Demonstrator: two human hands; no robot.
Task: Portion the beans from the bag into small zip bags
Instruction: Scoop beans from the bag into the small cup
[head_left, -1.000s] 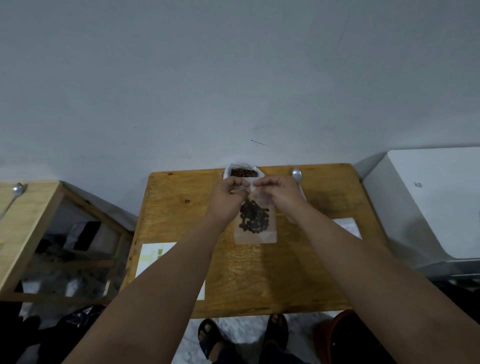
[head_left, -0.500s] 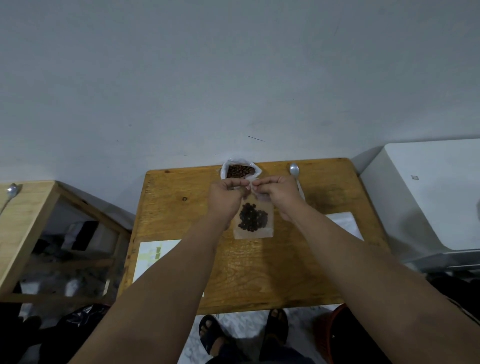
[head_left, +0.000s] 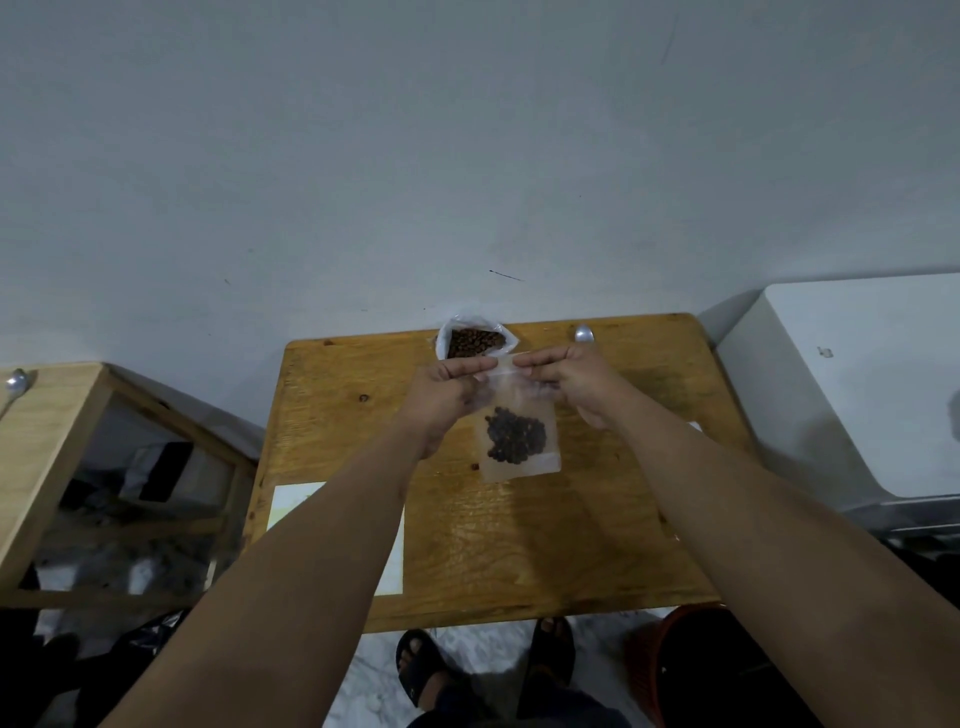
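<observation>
1. Both hands pinch top edge of small zip bag (head_left: 519, 426), held above tabletop (head_left: 519, 545): left hand (head_left: 449, 397) at left corner, right hand (head_left: 571, 382) at right.
2. Beans (head_left: 516, 434) sit low in it; bulk bag (head_left: 475, 342) stands open at far edge.
3. Step looks like sealing: keep bag upright, press zip w/ thumb + forefinger corner to corner, check no gap.

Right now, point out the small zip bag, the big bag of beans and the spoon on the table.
small zip bag (head_left: 519, 436): head view, on the beans inside.
big bag of beans (head_left: 475, 342): head view, open top.
spoon (head_left: 584, 333): head view, bowl.
</observation>
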